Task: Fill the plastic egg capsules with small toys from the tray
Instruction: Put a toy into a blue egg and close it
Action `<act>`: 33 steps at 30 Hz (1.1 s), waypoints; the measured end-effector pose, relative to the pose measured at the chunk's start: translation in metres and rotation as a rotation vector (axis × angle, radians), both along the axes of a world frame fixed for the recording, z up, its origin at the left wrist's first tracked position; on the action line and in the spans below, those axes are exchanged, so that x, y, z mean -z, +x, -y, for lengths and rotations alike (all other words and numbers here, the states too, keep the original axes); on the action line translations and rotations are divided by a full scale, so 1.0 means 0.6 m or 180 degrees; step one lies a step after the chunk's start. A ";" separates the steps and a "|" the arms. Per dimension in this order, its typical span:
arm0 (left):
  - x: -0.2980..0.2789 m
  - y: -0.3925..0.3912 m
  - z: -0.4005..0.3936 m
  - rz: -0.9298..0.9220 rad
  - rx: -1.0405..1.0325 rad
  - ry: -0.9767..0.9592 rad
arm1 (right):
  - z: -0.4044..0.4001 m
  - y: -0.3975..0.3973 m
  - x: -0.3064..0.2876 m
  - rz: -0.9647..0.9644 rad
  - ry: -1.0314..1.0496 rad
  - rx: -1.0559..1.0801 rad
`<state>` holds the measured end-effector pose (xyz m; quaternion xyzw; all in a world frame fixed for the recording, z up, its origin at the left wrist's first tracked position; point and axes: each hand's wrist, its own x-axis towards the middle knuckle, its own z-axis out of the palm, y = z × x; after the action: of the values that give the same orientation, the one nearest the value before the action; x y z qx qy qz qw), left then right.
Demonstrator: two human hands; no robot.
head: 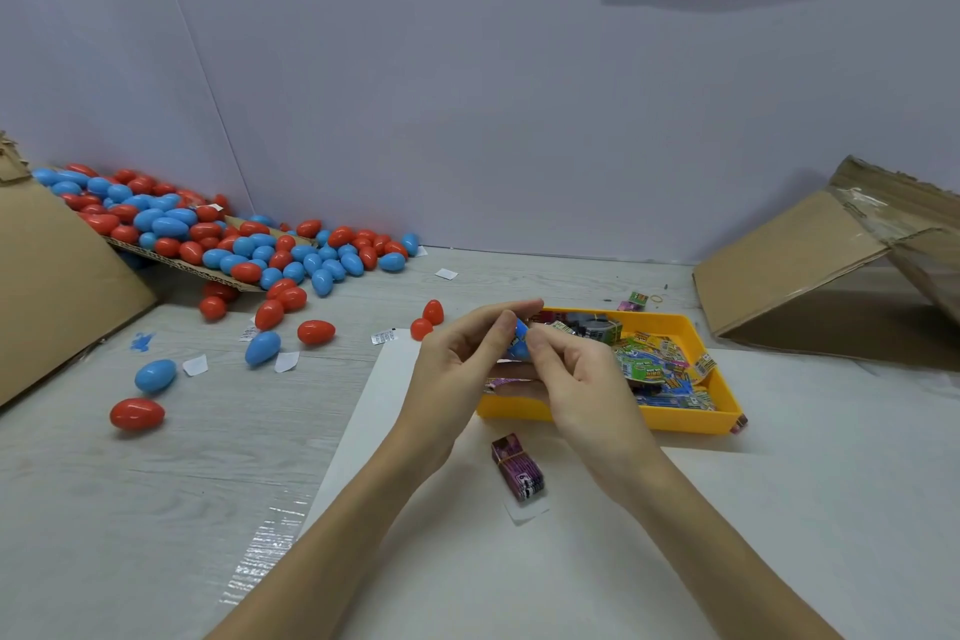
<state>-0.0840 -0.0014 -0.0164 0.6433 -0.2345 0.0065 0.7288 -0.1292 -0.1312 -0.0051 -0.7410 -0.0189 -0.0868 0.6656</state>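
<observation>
A pale wood-grain tabletop [156, 483] is backed by plain lilac-white walls, with a smooth white sheet [519, 577] laid over the near side. A small blue plastic egg capsule [520, 342] is pinched between both hands just above the near left corner of the shallow yellow plastic tray [675, 418]; the left hand [457, 369] and right hand [582, 379] are both curled round it in a tight fingertip grip. The tray is stuffed with glossy little toy packets [654, 364], too jumbled to be counted. One purple banded packet bundle [518, 467] is lying on the sheet just in front. A big heap of smooth red and blue eggs [218, 234] is spilled off a corrugated cardboard flap [67, 286] at far left. One more cardboard box [831, 270] is tipped at right.
</observation>
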 end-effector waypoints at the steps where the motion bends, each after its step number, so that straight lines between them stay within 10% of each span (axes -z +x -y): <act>1: 0.000 0.001 -0.001 -0.0021 -0.0004 -0.0015 | 0.000 0.000 0.000 -0.0042 -0.0025 -0.0003; 33: -0.007 0.007 -0.010 -0.0560 0.0171 -0.0428 | 0.009 0.001 0.012 0.1240 -0.1559 0.0704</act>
<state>-0.0796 0.0045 -0.0121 0.5845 -0.1858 -0.0538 0.7880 -0.1288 -0.1368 -0.0124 -0.8461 -0.0855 -0.2915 0.4380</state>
